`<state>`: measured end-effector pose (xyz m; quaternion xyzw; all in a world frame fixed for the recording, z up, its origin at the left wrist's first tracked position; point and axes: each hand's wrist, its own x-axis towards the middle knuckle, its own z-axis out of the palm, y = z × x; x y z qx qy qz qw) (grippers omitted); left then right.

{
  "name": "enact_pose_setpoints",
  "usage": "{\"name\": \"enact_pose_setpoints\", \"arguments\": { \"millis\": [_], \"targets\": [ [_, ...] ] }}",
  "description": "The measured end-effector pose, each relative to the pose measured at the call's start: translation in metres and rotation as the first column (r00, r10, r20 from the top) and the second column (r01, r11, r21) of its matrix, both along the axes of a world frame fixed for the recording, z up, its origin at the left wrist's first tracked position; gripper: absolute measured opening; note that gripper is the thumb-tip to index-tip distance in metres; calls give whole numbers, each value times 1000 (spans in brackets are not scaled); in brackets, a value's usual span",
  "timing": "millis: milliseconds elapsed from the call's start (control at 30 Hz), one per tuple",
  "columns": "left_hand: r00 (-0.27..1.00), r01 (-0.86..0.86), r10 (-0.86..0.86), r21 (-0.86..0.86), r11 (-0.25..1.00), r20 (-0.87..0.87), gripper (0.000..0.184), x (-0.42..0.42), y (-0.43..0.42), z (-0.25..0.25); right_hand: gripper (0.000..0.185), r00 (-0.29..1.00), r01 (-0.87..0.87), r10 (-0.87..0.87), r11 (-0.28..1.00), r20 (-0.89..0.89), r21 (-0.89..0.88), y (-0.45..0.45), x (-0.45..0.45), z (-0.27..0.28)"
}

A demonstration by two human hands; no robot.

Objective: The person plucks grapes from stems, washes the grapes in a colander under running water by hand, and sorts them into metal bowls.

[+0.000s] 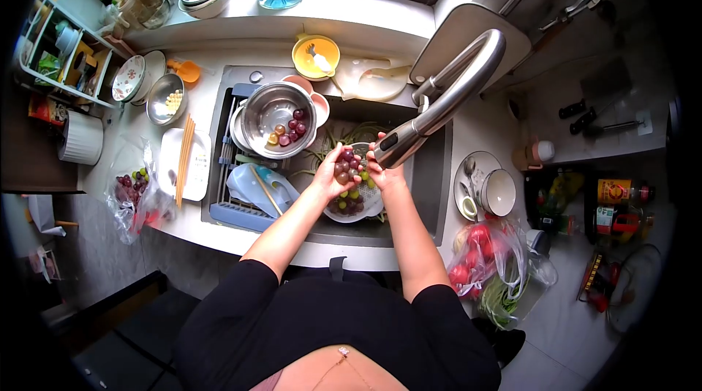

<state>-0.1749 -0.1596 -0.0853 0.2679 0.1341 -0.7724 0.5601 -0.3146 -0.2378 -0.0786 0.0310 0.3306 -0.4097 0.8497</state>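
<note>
Red-purple grapes fill the fingers of the left hand, which is cupped around them over the sink, near the middle of the frame. Close beside it, the right hand has its fingers bent toward the same fruit, partly hidden under the spout of the steel faucet; whether it pinches any of them I cannot tell.

Just below both hands, a white strainer sits in the sink and holds loose green and dark grapes. Long green stalks lie around its far side. Up and to the left of the hands, a steel bowl rests above the blue rack, with a few purple and amber grapes gathered at its right and lower parts.

Above the sink stands a yellow bowl with a white-and-grey utensil in it. At the left of the frame, a clear plastic bag of dark grapes lies beside a white tray with wooden chopsticks across it. At the right, a white bowl sits on a plate, above a bag of red round produce.
</note>
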Motion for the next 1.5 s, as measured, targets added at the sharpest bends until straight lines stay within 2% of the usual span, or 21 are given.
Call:
{"name": "enact_pose_setpoints", "arguments": {
  "millis": [100,133,200,267,333,400,467,533,633,767,800,900,933,967,1033,1133,1267,1300,1400,1433,1500],
  "targets": [
    [999,-33,34,33,999,-27,35,-15,-16,11,29,985,133,-131,991,-113,13,0,0,49],
    [999,-30,31,53,998,-14,34,-21,-23,13,29,942,235,-212,970,-259,61,4,6,77],
    [986,69,-93,171,983,140,28,-38,-39,13,28,974,163,-161,987,-162,2,3,-22,43],
    [834,186,-169,20,982,526,23,-56,-47,16,24,992,102,-106,993,-65,-60,3,-47,13],
    [870,179,-151,-15,984,469,23,-66,-54,-7,23,999,47,-43,991,34,-128,6,-61,2],
    [938,163,-157,8,987,308,23,-64,-59,-16,22,1000,21,-19,993,18,-117,4,-62,5],
    [987,160,-156,91,983,-49,24,-49,-54,-19,23,998,-13,20,991,56,-131,2,-54,11],
    [992,37,-44,-57,998,-116,25,-41,-46,-27,33,998,56,-53,997,41,-55,1,-30,24],
    [968,-166,167,21,986,-189,28,-30,-34,-20,42,995,61,-60,998,76,-10,3,-2,29],
    [976,-179,170,-59,982,-136,29,-8,-24,1,37,938,-77,77,997,338,-13,2,3,9],
    [979,-157,144,-85,984,-142,29,-4,-23,0,32,959,-111,110,994,260,-11,4,6,18],
    [987,-106,88,-125,987,-136,31,3,-17,-4,12,920,-223,249,968,302,-118,3,5,6],
    [989,-97,80,-136,986,-123,30,4,-14,-5,26,867,-273,335,939,369,-211,1,6,8],
    [992,-86,70,-148,985,-110,30,4,-11,-5,17,863,-307,391,909,320,-282,1,5,11],
    [996,-57,45,-162,985,-81,30,5,-8,0,21,866,-365,463,843,187,-395,3,4,24],
    [998,-11,2,-169,986,-55,29,5,-7,5,18,879,-357,434,874,200,-329,5,2,34],
    [996,10,-30,-228,974,-86,29,7,-9,-2,43,917,-347,384,901,106,-262,6,-5,27],
    [996,22,-40,-224,974,-76,25,8,-9,1,58,910,-368,407,878,75,-307,5,-4,27],
    [1000,-3,7,-178,984,26,25,3,-14,7,60,917,-288,354,907,186,-309,9,-2,31],
    [999,7,4,-191,981,54,31,1,-15,15,44,936,-245,287,947,203,-208,10,0,43],
    [997,-10,27,-208,978,79,27,-6,-24,16,38,991,-64,78,990,108,-124,6,-6,38]
  ]
}}
